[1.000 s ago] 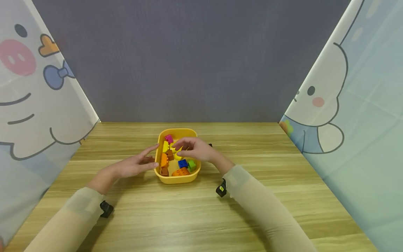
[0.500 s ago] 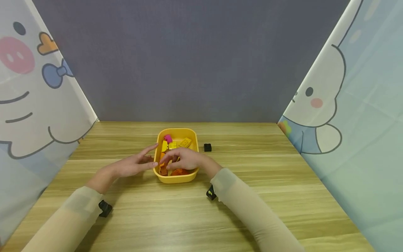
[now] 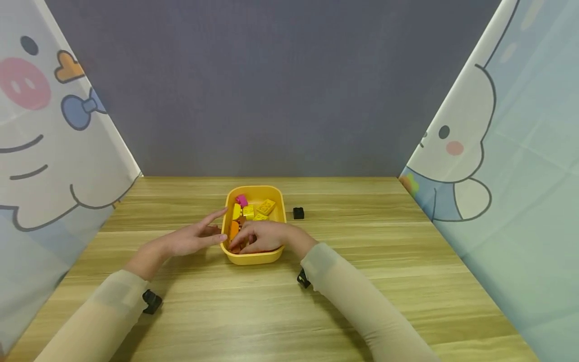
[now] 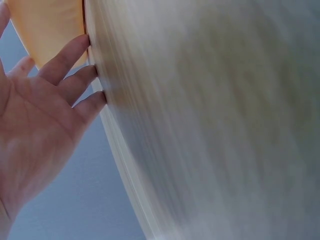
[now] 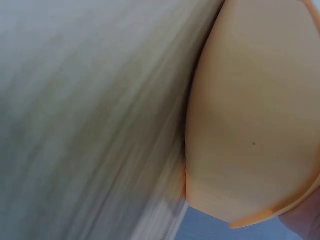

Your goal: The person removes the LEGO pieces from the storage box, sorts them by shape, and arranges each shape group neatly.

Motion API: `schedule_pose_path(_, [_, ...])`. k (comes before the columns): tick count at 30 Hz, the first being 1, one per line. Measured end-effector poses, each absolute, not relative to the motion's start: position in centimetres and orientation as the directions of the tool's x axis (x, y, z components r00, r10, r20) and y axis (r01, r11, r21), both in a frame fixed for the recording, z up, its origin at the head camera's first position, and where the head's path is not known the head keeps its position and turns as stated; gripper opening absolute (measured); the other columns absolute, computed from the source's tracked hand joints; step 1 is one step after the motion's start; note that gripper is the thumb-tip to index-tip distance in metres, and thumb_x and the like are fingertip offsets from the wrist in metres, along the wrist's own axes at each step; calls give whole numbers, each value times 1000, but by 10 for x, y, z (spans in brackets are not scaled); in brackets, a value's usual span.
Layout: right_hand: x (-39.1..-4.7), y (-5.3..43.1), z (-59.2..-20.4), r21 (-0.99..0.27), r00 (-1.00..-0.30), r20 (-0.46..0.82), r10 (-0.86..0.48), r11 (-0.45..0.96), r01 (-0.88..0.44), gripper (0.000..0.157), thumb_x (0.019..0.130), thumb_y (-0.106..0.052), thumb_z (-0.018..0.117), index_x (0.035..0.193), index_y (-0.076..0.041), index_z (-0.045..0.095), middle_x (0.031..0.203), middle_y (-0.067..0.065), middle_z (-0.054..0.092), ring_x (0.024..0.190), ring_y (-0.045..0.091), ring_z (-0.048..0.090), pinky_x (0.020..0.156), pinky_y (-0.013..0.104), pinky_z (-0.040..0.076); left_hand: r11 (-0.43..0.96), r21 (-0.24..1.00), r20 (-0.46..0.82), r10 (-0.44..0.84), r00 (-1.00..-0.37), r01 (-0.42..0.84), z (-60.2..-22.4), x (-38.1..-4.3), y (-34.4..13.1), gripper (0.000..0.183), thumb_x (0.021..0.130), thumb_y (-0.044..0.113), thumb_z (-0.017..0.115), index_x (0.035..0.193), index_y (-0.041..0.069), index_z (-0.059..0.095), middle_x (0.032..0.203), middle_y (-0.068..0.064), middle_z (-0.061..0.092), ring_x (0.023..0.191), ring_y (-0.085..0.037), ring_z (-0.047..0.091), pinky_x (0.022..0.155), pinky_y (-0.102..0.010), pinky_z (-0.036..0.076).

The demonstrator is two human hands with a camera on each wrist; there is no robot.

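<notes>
A yellow plastic basket (image 3: 253, 259) with toy building bricks stands on the wooden table. My right hand (image 3: 267, 235) reaches down into its near left part, forefinger and thumb on either side of a brown brick (image 3: 236, 249). The hand covers the bricks on the near right. My left hand (image 3: 187, 239) is at the basket's left side, fingers spread, with fingertips at the rim. In the left wrist view, the fingers (image 4: 65, 60) are extended, some resting on the table. The right wrist view shows mostly the basket's outer wall (image 5: 250, 110).
Inside the basket lie an orange brick (image 3: 233, 230), a pink brick (image 3: 242, 200) and several yellow bricks (image 3: 266, 206). A small black block (image 3: 298, 213) sits on the table (image 3: 362, 241) right of the basket. A grey wall (image 3: 271, 90) rises behind.
My right hand has moved left and toward the near side of the basket, then down among the bricks. It uncovers the yellow bricks and the black block. My left hand stays at the rim.
</notes>
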State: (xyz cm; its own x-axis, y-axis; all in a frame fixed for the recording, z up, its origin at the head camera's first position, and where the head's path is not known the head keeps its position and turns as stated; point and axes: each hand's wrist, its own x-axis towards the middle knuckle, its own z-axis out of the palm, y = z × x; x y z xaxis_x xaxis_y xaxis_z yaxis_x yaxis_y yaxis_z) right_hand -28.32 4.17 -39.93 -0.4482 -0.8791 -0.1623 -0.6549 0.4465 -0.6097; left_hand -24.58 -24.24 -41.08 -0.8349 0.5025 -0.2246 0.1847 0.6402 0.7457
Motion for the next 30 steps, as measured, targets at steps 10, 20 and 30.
schedule_pose_path(10, [-282,42,-403,-650,-498,-127,-858,451,-612,16,104,-11,77,118,-17,75,116,-6,73,95,3,66,90,18,55,628,756,-215,505,-836,186,-412,-244,-241,89,111,55,60,178,35,4,169,-36,40,157,-57,41,122,-77,37])
schedule_pose_path(20, [-283,45,-402,-681,-592,2,-806,432,-591,19,99,-10,79,110,-21,69,112,-6,68,91,10,64,85,21,56,635,748,-212,502,-838,192,-410,-246,-243,90,111,55,59,178,33,4,169,-37,39,157,-58,40,121,-79,37])
schedule_pose_path(30, [-279,48,-401,-790,-651,67,-756,359,-497,24,100,-6,78,117,-14,64,122,3,67,99,10,74,93,23,61,637,746,-216,505,-836,192,-410,-245,-244,89,111,55,59,178,33,4,169,-38,38,157,-59,40,121,-79,37])
